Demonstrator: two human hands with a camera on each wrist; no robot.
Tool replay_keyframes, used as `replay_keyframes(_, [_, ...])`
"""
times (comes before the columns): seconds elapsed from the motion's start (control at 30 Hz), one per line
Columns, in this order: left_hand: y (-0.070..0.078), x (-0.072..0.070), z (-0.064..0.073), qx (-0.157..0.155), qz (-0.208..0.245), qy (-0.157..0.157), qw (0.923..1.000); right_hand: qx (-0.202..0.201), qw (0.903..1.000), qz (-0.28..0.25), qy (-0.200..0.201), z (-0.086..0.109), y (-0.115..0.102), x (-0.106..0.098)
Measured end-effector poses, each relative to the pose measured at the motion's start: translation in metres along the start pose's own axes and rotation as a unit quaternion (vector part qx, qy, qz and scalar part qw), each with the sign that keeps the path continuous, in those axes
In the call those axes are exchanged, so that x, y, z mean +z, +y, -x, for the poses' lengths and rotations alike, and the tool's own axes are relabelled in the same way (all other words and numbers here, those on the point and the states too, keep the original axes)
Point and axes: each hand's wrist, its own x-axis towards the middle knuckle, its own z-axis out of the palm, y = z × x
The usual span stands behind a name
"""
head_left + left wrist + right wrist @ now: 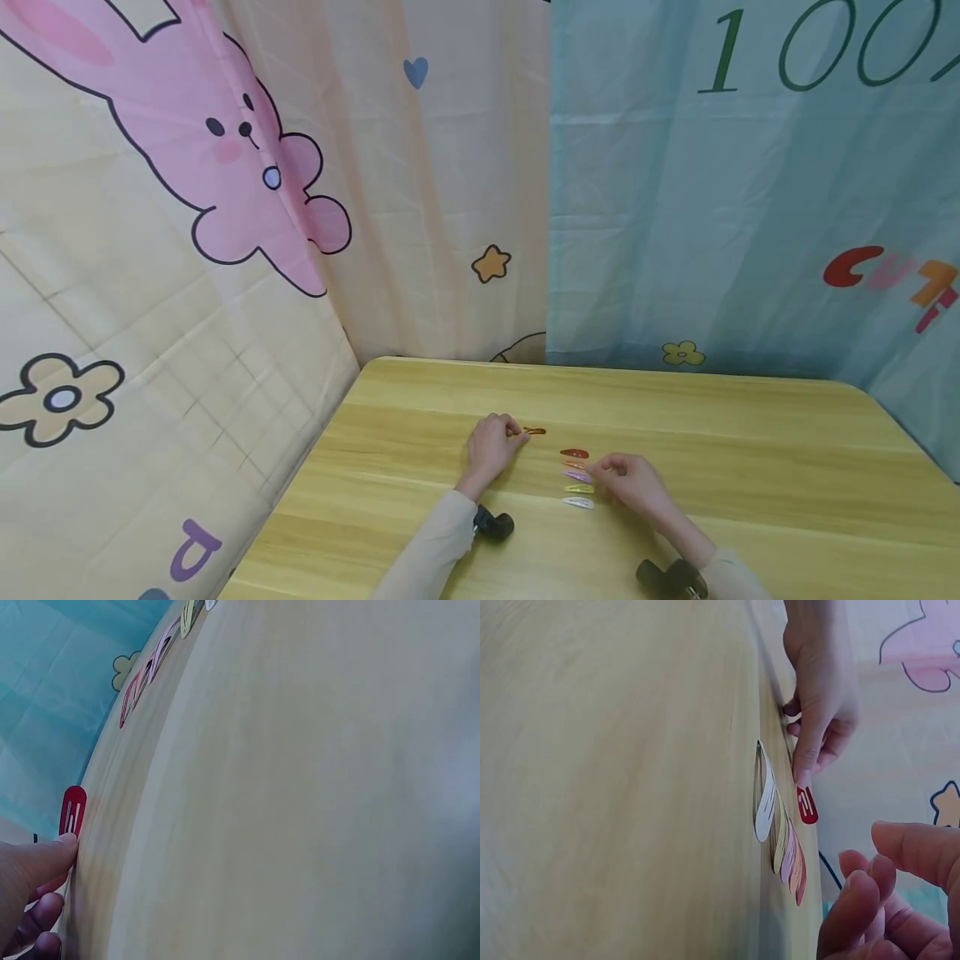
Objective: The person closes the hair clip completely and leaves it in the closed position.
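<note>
My left hand (492, 448) pinches one end of a red snap hair clip (73, 806) between thumb and fingertip, low over the table's far middle part. To its right, several more snap hair clips lie in a column: a dark red clip (574, 453) farthest from me, then an orange one, a lilac clip (788, 851), a yellow clip (579, 489) and a white clip (766, 802) nearest. My right hand (632, 482) hovers beside the column's right end. In the right wrist view its thumb stands apart from loosely bent fingers, nothing between them.
The wood-grain table (750, 442) has rounded far corners. Printed curtains hang behind it, a beige curtain (450, 167) with a pink rabbit at left and a blue curtain (637, 208) at right. Black wrist cameras (493, 523) sit at both sleeves.
</note>
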Motion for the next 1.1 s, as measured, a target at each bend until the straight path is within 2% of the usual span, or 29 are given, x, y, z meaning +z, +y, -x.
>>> replay_keyframes(0.2, [0.0014,0.0011,-0.0011,-0.003,0.004,0.001,1.0000,0.010,0.9999,-0.006,-0.008,0.0000,-0.0007,0.0003])
replay_keyframes(0.53, [0.0000,0.0025,-0.0021,-0.006,0.000,0.004,1.0000,0.000,0.9998,-0.011,-0.018,0.0005,-0.0015,-0.0006])
replay_keyframes(0.77, [0.0006,0.0009,-0.0014,-0.010,0.010,0.004,0.9999,-0.027,0.9986,-0.021,-0.040,0.0022,-0.0004,-0.0010])
replay_keyframes(0.93, [0.0007,-0.0017,-0.0005,-0.020,0.026,0.001,0.9995,-0.034,0.9980,-0.025,-0.047,0.0034,0.0001,-0.0006])
replay_keyframes(1.1, [-0.0007,-0.0036,0.0006,-0.039,0.037,-0.001,0.9986,-0.017,0.9985,-0.026,-0.045,0.0044,-0.0008,0.0023])
